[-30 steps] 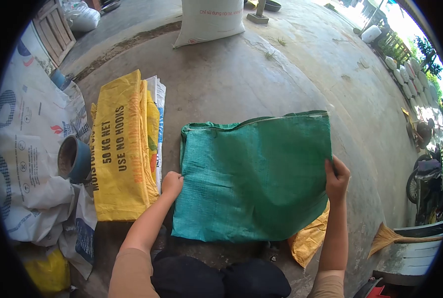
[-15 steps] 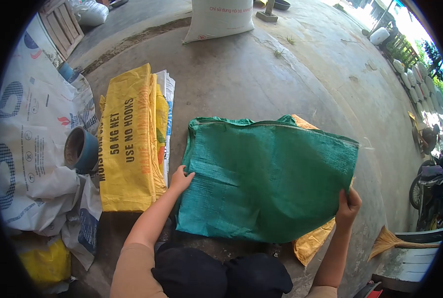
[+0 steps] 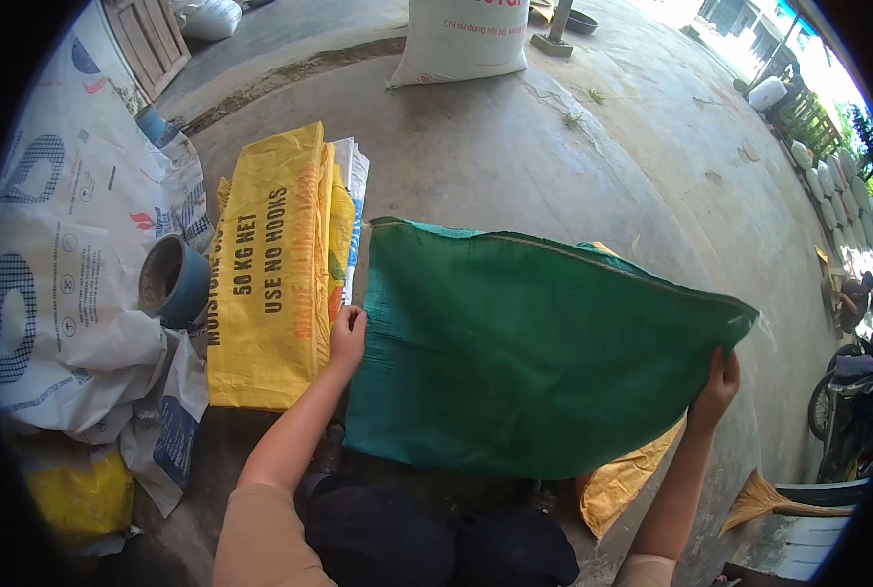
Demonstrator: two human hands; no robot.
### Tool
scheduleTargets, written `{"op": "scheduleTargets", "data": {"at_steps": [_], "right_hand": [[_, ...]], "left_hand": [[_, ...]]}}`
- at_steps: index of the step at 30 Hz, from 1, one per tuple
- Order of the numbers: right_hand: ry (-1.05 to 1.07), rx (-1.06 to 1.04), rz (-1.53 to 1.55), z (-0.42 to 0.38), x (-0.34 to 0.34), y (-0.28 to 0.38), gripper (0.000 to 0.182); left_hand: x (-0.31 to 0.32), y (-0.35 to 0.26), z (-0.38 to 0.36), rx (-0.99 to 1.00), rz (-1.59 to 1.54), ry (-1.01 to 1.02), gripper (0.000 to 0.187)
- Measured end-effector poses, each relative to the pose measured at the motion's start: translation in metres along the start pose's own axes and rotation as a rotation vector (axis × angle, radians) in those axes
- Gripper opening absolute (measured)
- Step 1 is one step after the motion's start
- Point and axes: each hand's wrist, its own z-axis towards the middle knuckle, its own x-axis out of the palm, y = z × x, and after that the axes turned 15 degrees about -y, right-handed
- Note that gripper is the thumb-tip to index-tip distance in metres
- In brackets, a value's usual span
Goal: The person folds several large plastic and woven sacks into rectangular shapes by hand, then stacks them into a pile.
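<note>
A green woven sack (image 3: 534, 352) is stretched sideways in front of my knees. My left hand (image 3: 348, 336) is closed on its left edge, fingers curled at the side. At the opposite edge, below the upper right corner, my right hand (image 3: 717, 384) pinches the cloth. Under the sack's right part an orange-yellow sack (image 3: 627, 481) sticks out; the rest of it is covered. Just left of my left hand lies a stack of folded yellow sacks (image 3: 265, 264) with black lettering, with white ones along its right side.
White printed plastic sheeting (image 3: 74, 284) and a blue-grey tube (image 3: 188, 286) are at the left. A full white sack (image 3: 466, 44) stands ahead on the concrete. A straw broom (image 3: 755, 501) lies at right, below a parked motorbike (image 3: 852, 396).
My right hand has moved right and slightly up, pulling the green sack wider and tauter. My left hand has shifted up a little along its edge. The view has turned slightly.
</note>
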Motion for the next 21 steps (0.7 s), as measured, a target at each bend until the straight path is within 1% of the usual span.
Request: {"op": "scheduleTargets", "data": {"at_steps": [2,4,5,6,8,9,10,11,12,13,14,15,16,17,18,20,21], "right_hand": [[0.063,0.15,0.074,0.029,0.027,-0.027,0.025],[0.086,0.131,-0.039,0.058,0.055,-0.077,0.027],[0.099,0.062,-0.253,0.064,0.067,-0.094,0.027],[0.109,-0.005,-0.467,0.068,0.077,-0.108,0.028],[0.1,0.049,-0.724,0.07,0.092,-0.136,0.027],[0.046,0.027,-0.706,0.066,0.096,-0.152,0.027],[-0.005,0.004,-0.688,0.063,0.099,-0.168,0.027],[-0.018,0.094,-0.704,0.062,0.102,-0.178,0.03],[-0.047,0.06,-0.901,0.053,0.107,-0.167,0.036],[-0.007,0.081,-1.017,0.044,0.111,-0.155,0.039],[0.038,0.102,-1.134,0.037,0.11,-0.15,0.043],[0.04,0.111,-1.145,0.032,0.106,-0.156,0.043],[0.094,0.142,-1.16,0.027,0.101,-0.165,0.045],[0.146,0.17,-1.171,0.023,0.096,-0.168,0.048],[0.14,0.175,-1.175,0.018,0.091,-0.17,0.048],[0.283,0.159,-1.23,0.0,0.075,-0.17,0.052],[0.282,0.164,-1.259,-0.012,0.069,-0.166,0.054]], "left_hand": [[-0.003,0.015,0.012,-0.03,-0.013,0.032,0.017],[-0.002,0.019,0.022,-0.101,0.164,0.019,0.02],[-0.001,0.014,0.026,-0.08,0.296,0.017,0.023],[0.001,0.017,0.031,-0.073,0.292,0.031,0.023],[0.008,0.028,0.039,-0.045,0.401,0.047,0.022],[0.011,0.026,0.04,-0.014,0.471,0.055,0.02],[0.015,0.027,0.042,-0.007,0.472,0.069,0.02],[0.019,0.032,0.044,0.015,0.491,0.063,0.02],[0.02,0.042,0.046,0.035,0.511,0.057,0.019],[0.02,0.065,0.05,0.144,0.564,0.049,0.017],[0.021,0.062,0.047,0.141,0.569,0.062,0.017],[0.021,0.058,0.045,0.059,0.542,0.099,0.017],[0.022,0.053,0.042,-0.021,0.513,0.133,0.016],[0.019,0.054,0.043,-0.023,0.513,0.187,0.022],[0.018,0.055,0.041,-0.021,0.512,0.195,0.022],[0.013,0.053,0.034,-0.025,0.448,0.128,0.032],[0.008,0.043,0.028,0.027,0.585,0.133,0.048]]}}
